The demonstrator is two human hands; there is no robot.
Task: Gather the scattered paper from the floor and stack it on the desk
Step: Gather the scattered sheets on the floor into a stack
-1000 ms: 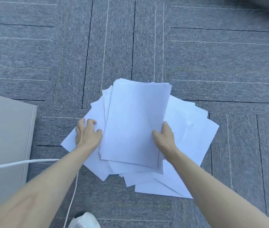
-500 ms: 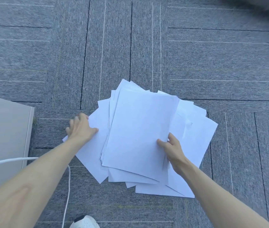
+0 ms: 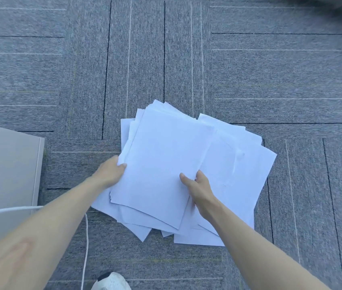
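1. The floor point(image 3: 270, 70) is covered in grey carpet tiles. They are laid with the grain turned from tile to tile, and thin white and dark lines run across them in alternating directions.
2. The paper point(image 3: 165, 160) is a loose, fanned pile of blank white sheets on the carpet near the middle of the view, with corners sticking out on every side. The upper bundle sits skewed across the lower sheets, which spread out to the right and toward the person.
3. The left hand point(image 3: 109, 173) grips the left edge of the upper bundle. Its thumb lies on top and its fingers are tucked beneath, out of sight.
4. The right hand point(image 3: 202, 190) pinches the right edge of the same bundle. Its thumb presses on the top sheet and its fingers are curled in under it, above the sheets lying to the right.
5. Both bare forearms reach in from the lower corners of the view.
6. A beige panel point(image 3: 4, 164) with a pale edge strip stands at the left. It is apart from the pile, with a strip of carpet between them.
7. A white cord point(image 3: 86, 243) runs across the panel's near part, passes behind the left forearm and drops down over the carpet.
8. The toe of a white shoe point(image 3: 111, 282) shows at the bottom edge, below the pile.
9. A dark blurred shape point(image 3: 337, 7) fills the top right corner, too smeared to make out.
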